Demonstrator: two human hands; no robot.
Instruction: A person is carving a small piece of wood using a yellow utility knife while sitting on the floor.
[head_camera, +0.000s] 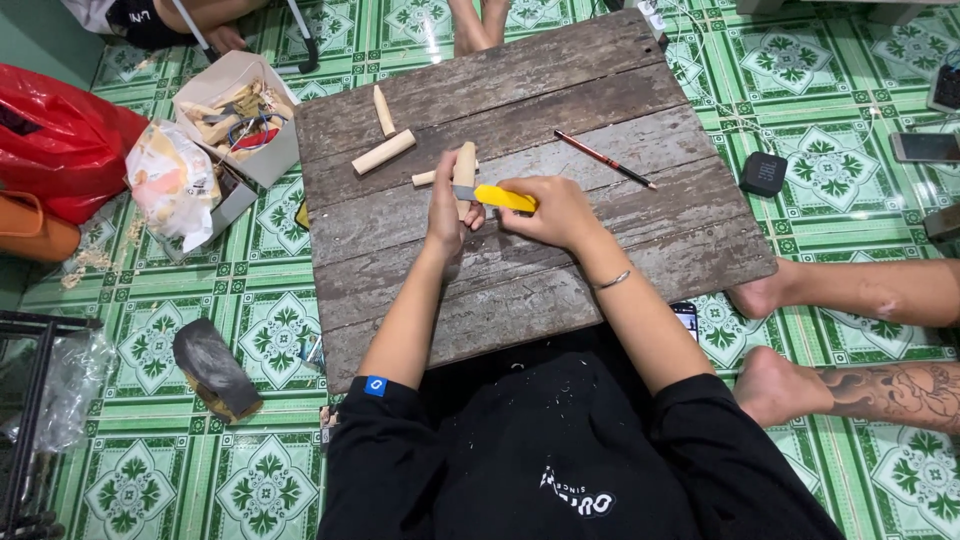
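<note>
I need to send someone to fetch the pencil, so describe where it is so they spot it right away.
Start at the weathered wooden board lying on the green patterned floor tiles. On the board's far right part, beyond the right hand holding the yellow utility knife, lies the pencil. It is thin, dark red and black-tipped, unlike the thick pale wooden pegs to the left.

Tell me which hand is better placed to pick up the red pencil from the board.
Right, probably. The right hand is nearer the red pencil, though it grips the yellow knife. The left hand holds the wooden piece on the far side.
</note>
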